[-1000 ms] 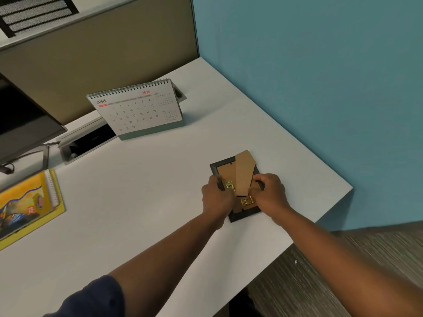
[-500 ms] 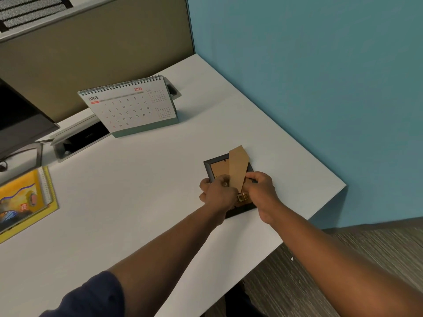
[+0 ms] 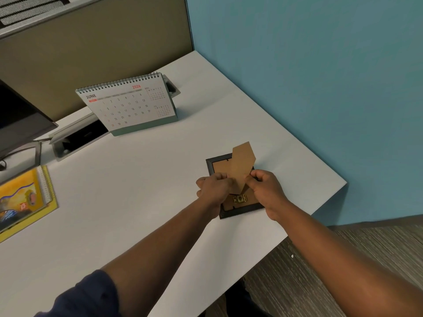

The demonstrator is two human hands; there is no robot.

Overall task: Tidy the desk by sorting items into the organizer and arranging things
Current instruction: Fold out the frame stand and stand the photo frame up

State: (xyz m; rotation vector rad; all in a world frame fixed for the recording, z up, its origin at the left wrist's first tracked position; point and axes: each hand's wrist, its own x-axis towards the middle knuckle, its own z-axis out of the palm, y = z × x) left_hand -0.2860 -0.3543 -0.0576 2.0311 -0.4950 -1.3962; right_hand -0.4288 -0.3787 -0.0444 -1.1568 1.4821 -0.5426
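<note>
Tabletop (image 3: 142, 179): white, carrying everything below; right-hand corner just beyond the grip, against the blue wall
Calendar (image 3: 130, 104): standing upright well beyond the grip and to its left, June page facing the person
Notebook (image 3: 25, 202): yellow, spiral-bound, flat and far to the left of the grip
Picture frame (image 3: 240, 210): lying face down directly under the grip, near the right edge of the tabletop; long axis running away from the person, tilted slightly leftward at the far end
Stand flap (image 3: 242, 163): brown card easel leg hinged to the frame back, lifted and angled up between the two hands, tip pointing away from the grip
Brass catch (image 3: 239, 199): small metal fitting on the backing, just on the near side of the grip, between the wrists
Left hand (image 3: 214, 188): fingers curled, pinching the left edge of the stand flap; knuckles over the frame's left rail
Right hand (image 3: 263, 189): thumb and fingers curled, pinching the flap's right edge, heel resting over the frame's right rail
Key relation: both hands equally near, flap rising out of the grip along the frame's long axis
Likely step: probably opening the easel so the frame can stand upright; flap hinge looks flimsy, so gentle pull advised
</note>
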